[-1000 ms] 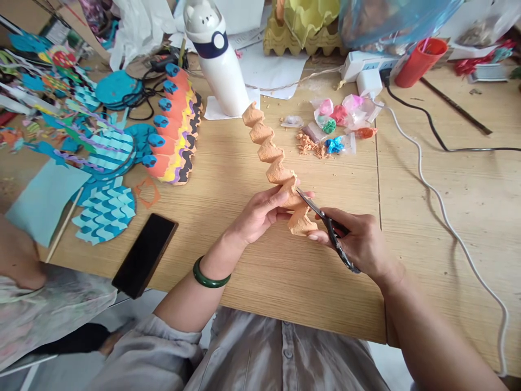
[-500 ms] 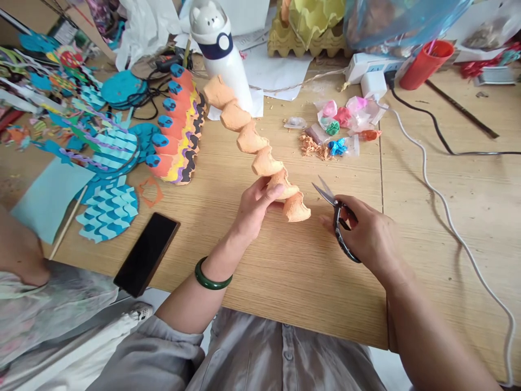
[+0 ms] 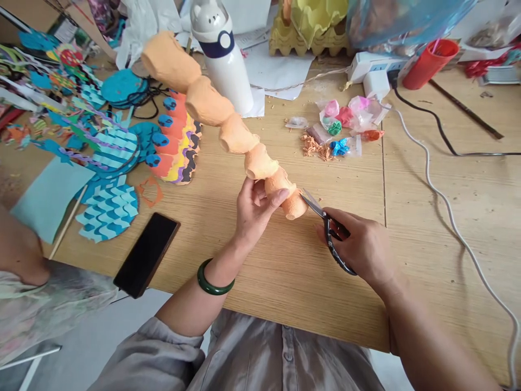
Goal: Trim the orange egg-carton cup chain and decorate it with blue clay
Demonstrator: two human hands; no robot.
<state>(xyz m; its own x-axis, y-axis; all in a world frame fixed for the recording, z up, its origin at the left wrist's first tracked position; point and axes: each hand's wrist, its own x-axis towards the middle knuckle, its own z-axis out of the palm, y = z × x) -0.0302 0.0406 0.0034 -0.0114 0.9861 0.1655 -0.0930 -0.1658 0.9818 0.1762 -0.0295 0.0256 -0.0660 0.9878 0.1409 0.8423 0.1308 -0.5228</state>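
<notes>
An orange strip of egg-carton cups (image 3: pixel 240 133) runs slantwise from the upper left toward the middle, raised above the table. My left hand (image 3: pixel 258 209) grips it close to its near end, thumb on top and fingers beneath. In my right hand (image 3: pixel 362 241) is a pair of black-handled scissors (image 3: pixel 331 233), fingers in the loops. Their blades reach the rim of the nearest cup, and the tips appear to touch its edge. A painted egg-carton strip (image 3: pixel 179 144), in orange, yellow, purple and black with blue spots, lies behind, partly covered by the held strip.
A white bottle (image 3: pixel 234 70) stands behind the strip. Orange scraps (image 3: pixel 315 146) lie beside wrapped clay pieces (image 3: pixel 337 117). A phone (image 3: pixel 146 255) rests at the front left, near blue paper crafts (image 3: pixel 109 209). A white cable (image 3: pixel 437 201) crosses the right side. Another person's arm (image 3: pixel 22 244) is at far left.
My left hand has tilted the strip, its far end rising toward the upper left. The scissors have moved left, from beside the strip to its near cup, and their blades have closed somewhat.
</notes>
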